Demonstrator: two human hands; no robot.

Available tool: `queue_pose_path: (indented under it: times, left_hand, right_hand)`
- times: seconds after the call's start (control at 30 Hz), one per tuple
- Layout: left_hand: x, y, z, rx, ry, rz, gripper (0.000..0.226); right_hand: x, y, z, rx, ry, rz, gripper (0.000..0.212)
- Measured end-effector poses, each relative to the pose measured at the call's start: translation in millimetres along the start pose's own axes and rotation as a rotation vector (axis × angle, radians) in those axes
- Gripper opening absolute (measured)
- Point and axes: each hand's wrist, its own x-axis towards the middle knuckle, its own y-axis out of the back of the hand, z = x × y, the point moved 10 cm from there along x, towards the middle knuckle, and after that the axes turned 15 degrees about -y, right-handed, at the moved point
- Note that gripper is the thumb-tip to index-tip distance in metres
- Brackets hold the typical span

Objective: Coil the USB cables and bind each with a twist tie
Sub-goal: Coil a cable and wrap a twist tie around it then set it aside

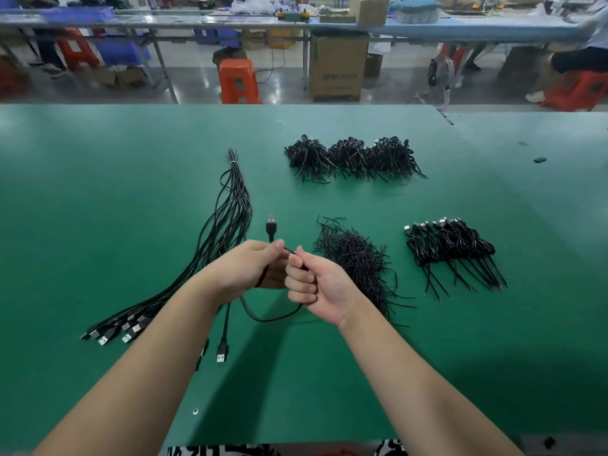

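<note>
Green matting covers the workbench (98, 192). Above it, the left hand (253, 266) pinches a black USB cable (270, 230) below its plug, while the right hand (317, 284) curls round the cable's slack, apparently gripping it.

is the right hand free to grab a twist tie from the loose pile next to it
Probably not yet. The right hand is curled round the USB cable, which the left hand also holds. The twist tie pile lies just beside it on the table, unblocked, but the fingers are occupied.
</note>
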Motion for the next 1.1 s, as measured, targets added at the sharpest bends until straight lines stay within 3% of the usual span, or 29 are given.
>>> queue_pose_path:
  times: [0.17, 0.27, 0.33, 0.5, 0.6, 0.67, 0.77, 0.93, 1.03, 1.1]
  left_hand:
    - [15, 39, 5, -0.427, -0.172, 0.556, 0.047]
    - [20, 43, 15, -0.727, -0.232, 0.56, 0.04]
    - [19, 36, 23, -0.753, -0.208, 0.394, 0.033]
    - [-3, 1, 27, -0.244, -0.088, -0.245, 0.042]
    - [-18, -7, 9, 0.184, 0.03, -0.482, 0.05]
    - [-22, -3, -3, 0.429, 0.117, -0.485, 0.047]
    - [-20, 4, -15, 0.567, 0.186, -0.363, 0.044]
    - [-12, 14, -7, 1.088, 0.147, -0.315, 0.048]
    - [-9, 15, -5, 1.105, 0.124, -0.245, 0.047]
    - [-3, 19, 4, 1.016, 0.008, -0.123, 0.045]
  right_hand:
    - [6, -11, 28, -0.125, -0.059, -0.005, 0.035]
    - [11, -8, 41, -0.068, -0.076, 0.012, 0.036]
    - [11, -2, 42, 0.017, -0.076, 0.014, 0.036]
    - [11, 6, 37, 0.105, -0.085, -0.002, 0.034]
    - [11, 13, 33, 0.061, -0.076, 0.062, 0.038]
    - [12, 17, 33, 0.039, -0.087, 0.111, 0.043]
    - [13, 22, 29, -0.039, -0.069, 0.183, 0.041]
    - [10, 24, 27, -0.179, -0.036, 0.219, 0.03]
    - [9, 25, 27, -0.116, -0.022, 0.207, 0.034]
    - [9, 24, 29, -0.082, -0.011, 0.176, 0.037]
